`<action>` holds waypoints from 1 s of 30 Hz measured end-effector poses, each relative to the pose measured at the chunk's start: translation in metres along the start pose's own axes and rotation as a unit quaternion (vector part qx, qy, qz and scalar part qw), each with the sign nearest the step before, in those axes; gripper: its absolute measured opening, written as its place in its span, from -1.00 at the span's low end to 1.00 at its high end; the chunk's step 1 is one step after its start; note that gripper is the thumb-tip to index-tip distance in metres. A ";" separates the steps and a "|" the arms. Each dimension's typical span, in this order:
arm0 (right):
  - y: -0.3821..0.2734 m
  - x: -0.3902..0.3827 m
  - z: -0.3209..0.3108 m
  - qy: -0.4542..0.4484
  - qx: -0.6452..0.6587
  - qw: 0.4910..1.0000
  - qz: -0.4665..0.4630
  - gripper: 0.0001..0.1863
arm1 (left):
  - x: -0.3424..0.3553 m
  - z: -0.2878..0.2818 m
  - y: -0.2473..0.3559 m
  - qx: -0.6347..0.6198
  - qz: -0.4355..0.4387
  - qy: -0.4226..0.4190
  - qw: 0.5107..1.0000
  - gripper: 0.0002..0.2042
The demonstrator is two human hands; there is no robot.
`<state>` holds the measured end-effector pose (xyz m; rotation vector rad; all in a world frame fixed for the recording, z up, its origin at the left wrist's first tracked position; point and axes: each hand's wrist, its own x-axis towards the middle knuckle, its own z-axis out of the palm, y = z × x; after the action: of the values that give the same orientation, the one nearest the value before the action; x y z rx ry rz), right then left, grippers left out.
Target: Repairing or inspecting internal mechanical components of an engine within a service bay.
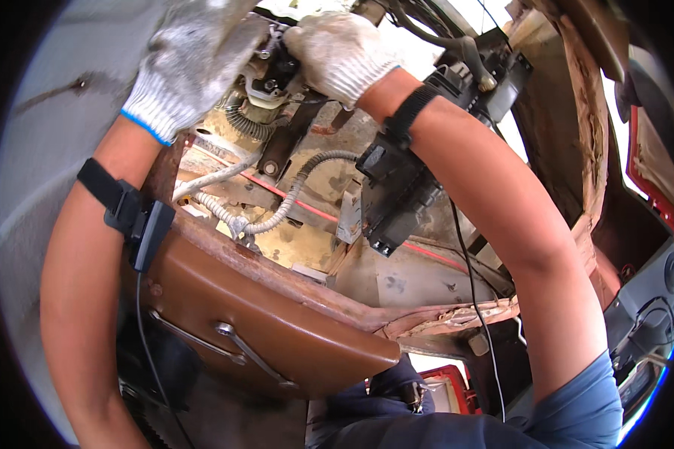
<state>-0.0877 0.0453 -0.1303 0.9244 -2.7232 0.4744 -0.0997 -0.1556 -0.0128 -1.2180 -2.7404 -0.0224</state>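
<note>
Both my hands wear white knitted gloves and reach to the top edge, one on each side of a dark metal fitting point(281, 69) with a pale lower part. My left hand point(195, 56) has its thumb side against the fitting's left; its other fingers run out at the top edge. My right hand point(338, 54) is closed, its fingers curled at the fitting's upper right, and what they hold is hidden. Below the fitting hangs a ribbed hose point(247, 126). Two wrenches, a ring-ended one point(256, 356) and a thinner one point(195, 337), lie on a brown panel point(314, 348).
Pale corrugated conduit point(296, 183) and a red line point(292, 200) cross the dirty open compartment. Black box-shaped devices sit on straps at both wrists, with cables point(468, 288) trailing down. A rusty rim point(277, 278) borders the brown panel. Grey sheet metal point(45, 142) stands at left.
</note>
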 end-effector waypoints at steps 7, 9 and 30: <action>0.004 0.017 -0.016 -0.014 0.169 0.964 0.205 -0.68 | -0.006 0.014 -0.014 -0.122 -0.008 0.050 0.991 -0.51; -0.001 0.034 -0.016 -0.071 0.178 0.965 0.177 -0.64 | -0.011 0.014 -0.009 -0.232 -0.105 0.023 0.967 -0.50; -0.021 0.130 0.064 -0.205 0.110 0.966 0.117 -0.64 | 0.007 -0.010 0.002 -0.075 -0.063 -0.036 0.995 -0.42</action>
<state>-0.1827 -0.0657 -0.1438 0.8318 -3.2306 0.7127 -0.1020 -0.1495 -0.0021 -1.0990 -2.9205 -0.2056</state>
